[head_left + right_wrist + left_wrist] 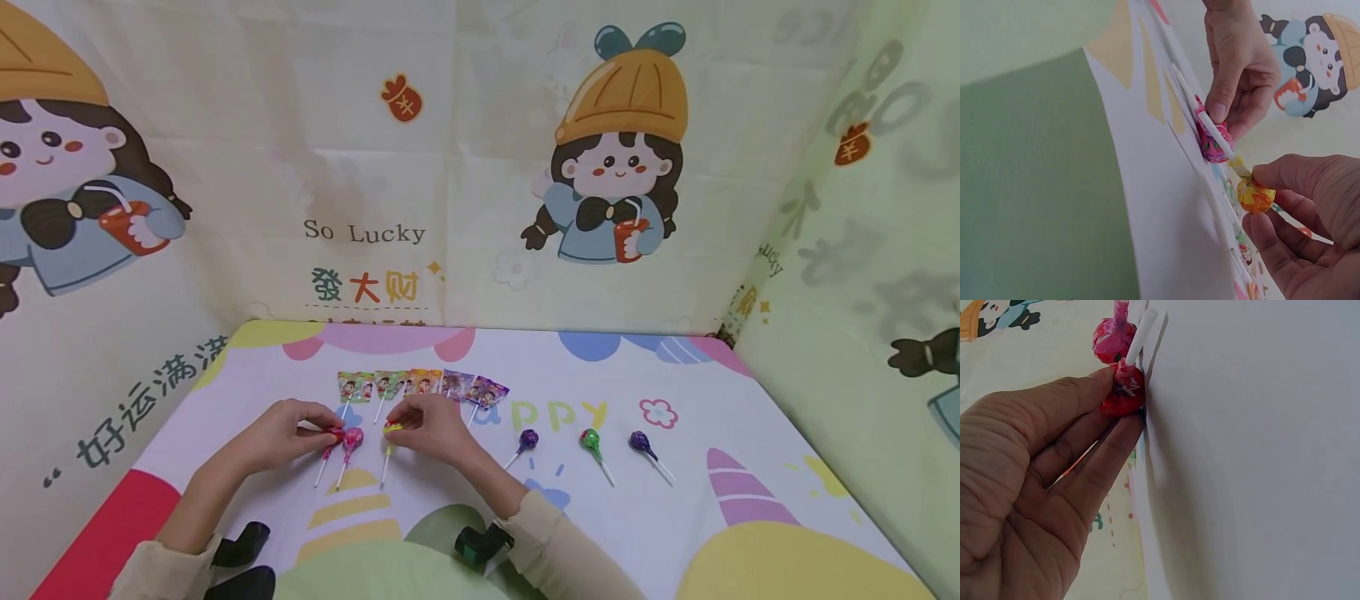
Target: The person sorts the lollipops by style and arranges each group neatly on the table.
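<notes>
On the table (273, 379), the left hand (279, 435) pinches the red lolly (1125, 400) by its ball, thumb against fingertips. The pink lolly (353, 438) lies just beside it, so a careless nudge could roll it askew; both are round, in creased, shiny wrap gathered at pale sticks. Behind, five flat packets (424, 382) lie in a row, glossy and printed; a low knuckle of the right hand (435, 429) could push them out of line. That hand grips the yellow lolly (1256, 197) by its ball; the slick, crinkled wrap might slip if the pinch is loose. Farther right, the purple lolly (528, 439) lies near the right forearm (487, 475), which could sweep it aside. The green lolly (591, 440) and dark lolly (640, 442), balls on straight, thin sticks, lie well apart from the hands.
</notes>
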{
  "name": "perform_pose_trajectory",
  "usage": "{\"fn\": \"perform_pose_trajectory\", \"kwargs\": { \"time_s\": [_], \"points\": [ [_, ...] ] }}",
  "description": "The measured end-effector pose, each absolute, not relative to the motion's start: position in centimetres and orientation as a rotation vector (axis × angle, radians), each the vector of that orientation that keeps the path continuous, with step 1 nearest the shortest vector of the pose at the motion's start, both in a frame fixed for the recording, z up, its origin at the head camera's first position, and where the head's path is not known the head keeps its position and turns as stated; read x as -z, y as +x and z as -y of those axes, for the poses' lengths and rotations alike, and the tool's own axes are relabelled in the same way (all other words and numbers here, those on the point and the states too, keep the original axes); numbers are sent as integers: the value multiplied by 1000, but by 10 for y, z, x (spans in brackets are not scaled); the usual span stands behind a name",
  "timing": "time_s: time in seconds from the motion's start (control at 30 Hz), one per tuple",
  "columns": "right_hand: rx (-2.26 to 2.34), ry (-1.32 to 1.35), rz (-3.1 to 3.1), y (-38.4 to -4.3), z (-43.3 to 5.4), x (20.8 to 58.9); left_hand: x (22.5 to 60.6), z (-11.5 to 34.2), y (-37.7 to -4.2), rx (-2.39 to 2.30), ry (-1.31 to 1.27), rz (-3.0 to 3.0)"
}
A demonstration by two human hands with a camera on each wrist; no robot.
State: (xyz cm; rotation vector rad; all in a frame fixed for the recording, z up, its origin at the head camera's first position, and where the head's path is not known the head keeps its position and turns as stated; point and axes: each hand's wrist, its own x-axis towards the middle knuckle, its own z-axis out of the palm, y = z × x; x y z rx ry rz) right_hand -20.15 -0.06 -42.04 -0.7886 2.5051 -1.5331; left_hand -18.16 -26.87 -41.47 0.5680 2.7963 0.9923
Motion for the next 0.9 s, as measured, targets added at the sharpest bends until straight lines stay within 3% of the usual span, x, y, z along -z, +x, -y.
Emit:
{"fn": "perform_pose_trajectory", "kwargs": {
  "time_s": [0.9],
  "points": [
    [1518,-726,-2477,-202,25,430,416,271,-184,-999,602,-2789]
  ]
}}
